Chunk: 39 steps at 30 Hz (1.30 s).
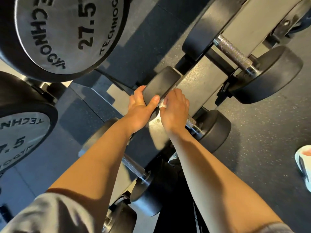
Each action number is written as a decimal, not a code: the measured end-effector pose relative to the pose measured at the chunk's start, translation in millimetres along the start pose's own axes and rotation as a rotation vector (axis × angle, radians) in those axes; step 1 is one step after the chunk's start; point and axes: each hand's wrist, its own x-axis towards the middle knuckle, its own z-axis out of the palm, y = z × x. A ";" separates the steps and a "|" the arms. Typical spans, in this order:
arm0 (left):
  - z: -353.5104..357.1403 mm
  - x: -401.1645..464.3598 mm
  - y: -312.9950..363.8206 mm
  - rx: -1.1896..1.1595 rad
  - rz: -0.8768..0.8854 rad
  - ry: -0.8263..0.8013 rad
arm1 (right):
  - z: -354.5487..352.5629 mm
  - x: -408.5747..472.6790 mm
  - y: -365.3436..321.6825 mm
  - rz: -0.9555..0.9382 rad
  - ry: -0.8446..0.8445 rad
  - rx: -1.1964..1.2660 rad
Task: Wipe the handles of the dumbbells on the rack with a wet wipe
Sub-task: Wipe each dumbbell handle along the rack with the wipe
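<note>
Head view shows the wet wipe (162,105) near the frame's centre, a small white wad peeking out where the right hand (174,113) curls its fingers around the handle (191,122) of a small dumbbell on the rack (196,84); only a short knurled stub shows past the palm at 4 o'clock from the wipe. Wrapping the wipe around the bar probably lets one stroke clean its full girth. At 9 o'clock from the wipe, the left hand (140,108) grips the dumbbell's black head (161,84), thumb on one side and fingers on the other, likely to stop it rolling in its cradle. More dumbbells sit at 1 and 7 o'clock, their handles (233,52) (133,167) bare. Large plates marked 27.5 (67,34) loom at 10 o'clock. Dark speckled rubber floor (260,148) spreads right, with a pale shoe (304,165) at 4 o'clock.
</note>
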 end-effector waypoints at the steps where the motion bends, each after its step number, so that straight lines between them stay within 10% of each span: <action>1: -0.1 0.2 -0.4 -0.009 0.000 -0.001 | 2.0 1.1 -0.9 0.046 -0.013 0.013; 6: 0.6 3.1 -4.4 -0.033 0.001 -0.009 | -0.8 1.9 -6.2 0.222 -0.063 0.080; 17: 2.4 4.5 -7.4 -0.036 0.010 0.012 | -30.5 68.5 20.2 0.731 -0.812 0.510; 31: 4.6 6.1 -8.5 -0.090 -0.027 0.025 | -101.9 37.4 32.6 -0.093 -1.210 -0.657; 34: 5.7 6.0 -6.1 -0.073 -0.027 0.039 | -101.5 36.7 31.5 -0.101 -1.177 -0.685; 39: 5.4 8.2 -5.9 -0.087 -0.022 0.056 | -71.0 42.7 2.4 0.370 -0.691 0.193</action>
